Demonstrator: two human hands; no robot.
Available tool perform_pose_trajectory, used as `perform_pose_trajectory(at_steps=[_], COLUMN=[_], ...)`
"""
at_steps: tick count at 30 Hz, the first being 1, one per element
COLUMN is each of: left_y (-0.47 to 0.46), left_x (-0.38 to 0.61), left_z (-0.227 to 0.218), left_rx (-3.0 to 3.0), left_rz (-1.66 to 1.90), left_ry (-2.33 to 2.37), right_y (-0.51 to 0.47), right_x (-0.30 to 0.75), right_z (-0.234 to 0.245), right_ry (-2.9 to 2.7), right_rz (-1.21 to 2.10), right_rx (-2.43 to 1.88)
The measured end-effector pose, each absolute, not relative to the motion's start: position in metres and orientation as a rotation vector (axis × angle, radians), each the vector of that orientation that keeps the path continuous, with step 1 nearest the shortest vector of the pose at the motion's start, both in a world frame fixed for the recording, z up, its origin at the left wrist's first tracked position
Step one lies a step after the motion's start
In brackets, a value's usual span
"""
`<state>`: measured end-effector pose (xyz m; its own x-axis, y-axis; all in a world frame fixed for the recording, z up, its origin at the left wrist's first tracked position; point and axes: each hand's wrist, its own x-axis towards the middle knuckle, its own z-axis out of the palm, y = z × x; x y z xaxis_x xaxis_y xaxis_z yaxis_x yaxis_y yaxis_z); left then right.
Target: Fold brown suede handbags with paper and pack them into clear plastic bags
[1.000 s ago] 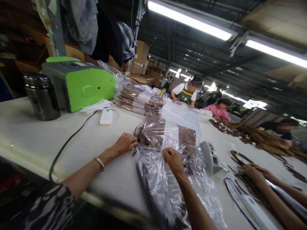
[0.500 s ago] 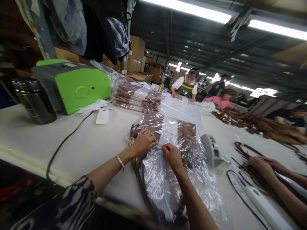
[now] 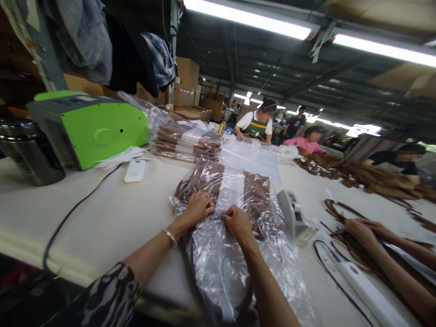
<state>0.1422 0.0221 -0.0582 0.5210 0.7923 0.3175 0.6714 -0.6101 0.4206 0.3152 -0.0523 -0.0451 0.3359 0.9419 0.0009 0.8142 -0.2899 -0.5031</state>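
In front of me lies a clear plastic bag with brown folded goods inside and a white paper band around them. My left hand rests on the bag just left of the band, its fingers curled onto the plastic. Close beside it, my right hand pinches the film between thumb and forefinger. The loose lower part of the bag spreads wrinkled toward me, with brown cord-like strips showing through it. A grey tape dispenser stands right of the bag.
Left are a green machine, a steel flask and a white box-shaped device. Bagged brown goods are stacked behind. At right, a co-worker's hands hold brown strips near a long white device.
The whole view has shifted, so things on the table appear slightly further left. Both hands stay at the same spot on the bag, with their grip looking much the same.
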Motion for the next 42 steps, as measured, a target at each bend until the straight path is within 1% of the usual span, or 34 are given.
perform_pose_trajectory(at_steps=[7, 13, 18, 22, 25, 27, 31, 32, 34, 36, 38, 42], left_y=[0.028, 0.029, 0.029, 0.028, 0.027, 0.026, 0.026, 0.026, 0.028, 0.032, 0.036, 0.042], left_x=[0.140, 0.149, 0.149, 0.148, 0.147, 0.147, 0.147, 0.146, 0.146, 0.146, 0.145, 0.144], left_z=[-0.071, -0.072, -0.076, -0.077, -0.076, -0.076, -0.075, -0.074, -0.075, -0.077, -0.080, -0.085], left_rx=[2.490, 2.420, 2.426, 2.434, 2.439, 2.441, 2.439, 2.439, 2.439, 2.441, 2.449, 2.440], left_rz=[0.833, 0.854, 0.835, 0.856, 0.869, 0.875, 0.863, 0.859, 0.852, 0.844, 0.837, 0.839], left_ry=[1.138, 1.264, 1.259, 1.255, 1.243, 1.237, 1.220, 1.214, 1.206, 1.197, 1.184, 1.166], right_y=[-0.046, -0.046, -0.048, -0.060, -0.083, -0.102, -0.140, -0.146, -0.154, -0.153, -0.146, -0.128], right_x=[0.317, 0.327, 0.337, 0.349, 0.388, 0.431, 0.531, 0.550, 0.578, 0.590, 0.593, 0.595], right_z=[-0.046, -0.039, -0.038, -0.022, 0.002, 0.016, 0.024, 0.022, 0.012, 0.000, -0.012, -0.024], right_ry=[-1.542, -1.577, -1.595, -1.605, -1.552, -1.383, -1.055, -0.979, -0.816, -0.694, -0.647, -0.628], right_rz=[0.388, 0.422, 0.399, 0.330, 0.307, 0.274, -0.045, -0.071, 0.092, 0.388, 0.603, 0.678], right_rx=[-2.203, -2.190, -2.219, -2.223, -2.152, -2.117, -2.239, -2.264, -2.225, -2.089, -1.962, -1.944])
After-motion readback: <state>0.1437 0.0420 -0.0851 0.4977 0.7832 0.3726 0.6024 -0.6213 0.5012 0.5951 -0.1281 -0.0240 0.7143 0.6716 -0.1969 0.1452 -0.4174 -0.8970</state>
